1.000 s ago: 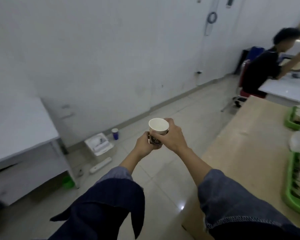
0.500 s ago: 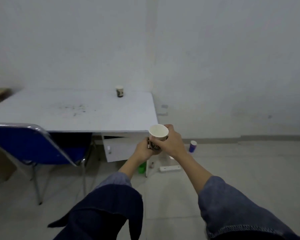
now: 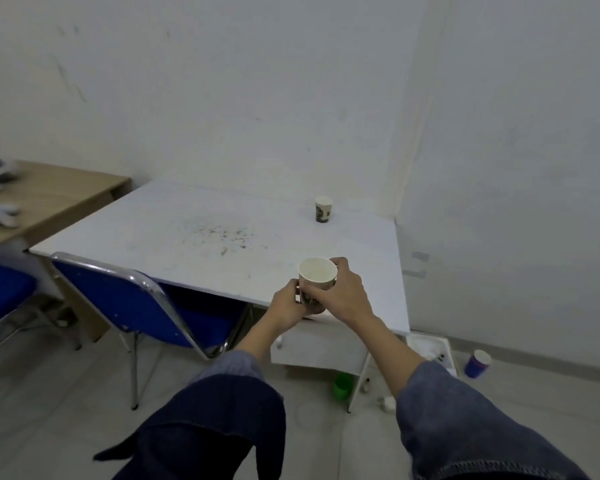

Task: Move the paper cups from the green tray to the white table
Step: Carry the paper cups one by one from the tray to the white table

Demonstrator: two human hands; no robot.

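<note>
A paper cup (image 3: pixel 316 278) with a dark printed band is upright and empty between both hands, over the near edge of the white table (image 3: pixel 201 233). My left hand (image 3: pixel 286 303) wraps its lower left side. My right hand (image 3: pixel 343 293) grips it from the right. A second paper cup (image 3: pixel 323 209) of the same kind stands upright far back on the table, near the wall corner. The green tray is out of view.
A blue chair (image 3: pixel 118 299) with a chrome frame is tucked under the table's left side, another blue seat (image 3: pixel 0 296) beside it. A wooden desk (image 3: pixel 49 195) stands at left. On the floor lie a green cup (image 3: pixel 342 386), a purple cup (image 3: pixel 477 363) and a white box (image 3: pixel 430 348).
My view has swung left from the wooden table with green trays to the white table, which is now much closer. Both hands still hold the cup in front of me.
</note>
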